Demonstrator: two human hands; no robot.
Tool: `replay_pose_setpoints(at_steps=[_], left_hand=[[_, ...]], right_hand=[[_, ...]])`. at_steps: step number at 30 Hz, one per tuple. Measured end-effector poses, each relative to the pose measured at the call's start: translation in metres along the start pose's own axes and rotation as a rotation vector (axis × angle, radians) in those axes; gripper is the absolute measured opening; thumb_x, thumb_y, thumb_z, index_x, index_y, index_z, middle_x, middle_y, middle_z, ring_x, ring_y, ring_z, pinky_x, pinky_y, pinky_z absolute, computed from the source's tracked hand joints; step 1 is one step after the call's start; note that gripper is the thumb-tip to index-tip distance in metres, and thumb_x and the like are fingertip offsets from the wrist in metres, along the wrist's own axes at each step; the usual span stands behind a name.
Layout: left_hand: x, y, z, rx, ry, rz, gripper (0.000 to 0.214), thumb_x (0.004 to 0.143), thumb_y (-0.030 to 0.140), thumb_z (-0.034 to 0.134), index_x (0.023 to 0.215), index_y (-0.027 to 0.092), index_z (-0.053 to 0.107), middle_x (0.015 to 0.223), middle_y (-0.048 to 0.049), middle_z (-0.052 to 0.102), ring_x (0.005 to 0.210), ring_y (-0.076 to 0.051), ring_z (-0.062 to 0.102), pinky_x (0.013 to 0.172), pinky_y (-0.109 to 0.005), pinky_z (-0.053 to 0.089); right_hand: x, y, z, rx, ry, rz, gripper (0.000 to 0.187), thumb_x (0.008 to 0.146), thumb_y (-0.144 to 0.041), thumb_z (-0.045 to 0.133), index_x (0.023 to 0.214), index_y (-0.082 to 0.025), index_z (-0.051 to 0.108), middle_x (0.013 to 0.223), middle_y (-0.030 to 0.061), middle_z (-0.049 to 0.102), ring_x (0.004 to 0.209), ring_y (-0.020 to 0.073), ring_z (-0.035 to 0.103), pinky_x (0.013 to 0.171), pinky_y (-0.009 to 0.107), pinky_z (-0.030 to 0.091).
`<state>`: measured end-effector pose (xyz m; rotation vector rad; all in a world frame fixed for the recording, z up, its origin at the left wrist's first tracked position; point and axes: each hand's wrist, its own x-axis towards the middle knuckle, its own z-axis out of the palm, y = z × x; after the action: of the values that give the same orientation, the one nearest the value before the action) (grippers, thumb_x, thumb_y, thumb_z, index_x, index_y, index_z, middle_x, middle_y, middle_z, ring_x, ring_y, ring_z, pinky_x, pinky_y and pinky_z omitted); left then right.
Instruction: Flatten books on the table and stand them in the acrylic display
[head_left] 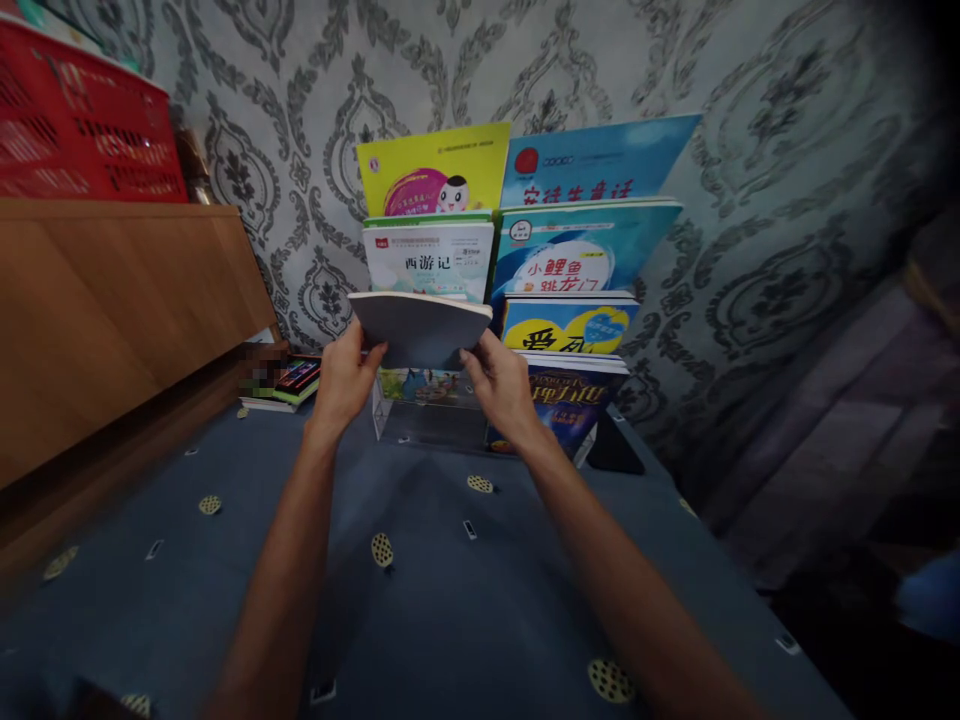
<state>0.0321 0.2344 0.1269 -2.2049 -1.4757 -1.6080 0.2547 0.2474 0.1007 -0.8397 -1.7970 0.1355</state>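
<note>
A grey-covered book (pixel 420 328) is held between both hands in front of a tiered clear book rack (pixel 442 425). Gripping its left edge is my left hand (pixel 345 375), thumb on the near face. My right hand (pixel 499 380) pinches the right edge the same way. Right behind the book stands a white book (pixel 427 255) with Chinese characters, and above it a yellow-green book (pixel 472 170). In the right column are a blue book (pixel 600 160), a teal book (pixel 630 235), a yellow-and-blue book (pixel 570 325) and a dark purple book (pixel 574 400).
A few books (pixel 292 385) lie flat at the left, beside a wooden cabinet (pixel 120 310) with a red basket (pixel 90 130) on top. A dark flat object (pixel 615 445) lies right of the rack. Patterned blue cloth (pixel 427 620) covers the surface; wallpaper (pixel 315 150) rises behind.
</note>
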Motion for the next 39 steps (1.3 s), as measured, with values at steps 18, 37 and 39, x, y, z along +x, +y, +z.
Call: replay_pose_setpoints(at_steps=[18, 37, 39], left_hand=[[-0.003, -0.02, 0.018, 0.103, -0.028, -0.035, 0.019, 0.088, 0.023, 0.057, 0.106, 0.018, 0.062, 0.091, -0.0046, 0.07, 0.086, -0.023, 0.066, 0.08, -0.034, 0.051], [-0.003, -0.022, 0.023, 0.027, -0.023, -0.027, 0.018, 0.087, 0.02, 0.057, 0.103, 0.018, 0.062, 0.091, -0.0041, 0.07, 0.084, -0.021, 0.065, 0.08, -0.033, 0.051], [-0.003, -0.024, 0.025, 0.044, -0.014, -0.022, 0.015, 0.088, 0.02, 0.056, 0.102, 0.019, 0.061, 0.09, -0.0035, 0.069, 0.084, -0.02, 0.065, 0.08, -0.032, 0.05]], right_hand=[[-0.009, 0.016, 0.024, -0.097, 0.007, 0.022, 0.047, 0.096, -0.018, 0.041, 0.142, -0.018, 0.041, 0.105, 0.0133, 0.066, 0.098, 0.029, 0.063, 0.087, 0.044, 0.051], [-0.014, 0.023, 0.037, -0.171, 0.008, 0.023, 0.083, 0.096, -0.023, 0.044, 0.16, -0.013, -0.007, 0.156, 0.0258, 0.037, 0.139, 0.0376, 0.046, 0.109, 0.059, 0.047], [-0.014, 0.023, 0.039, -0.178, 0.001, 0.035, 0.083, 0.095, -0.023, 0.044, 0.159, -0.011, -0.007, 0.159, 0.0258, 0.031, 0.144, 0.0371, 0.039, 0.11, 0.059, 0.046]])
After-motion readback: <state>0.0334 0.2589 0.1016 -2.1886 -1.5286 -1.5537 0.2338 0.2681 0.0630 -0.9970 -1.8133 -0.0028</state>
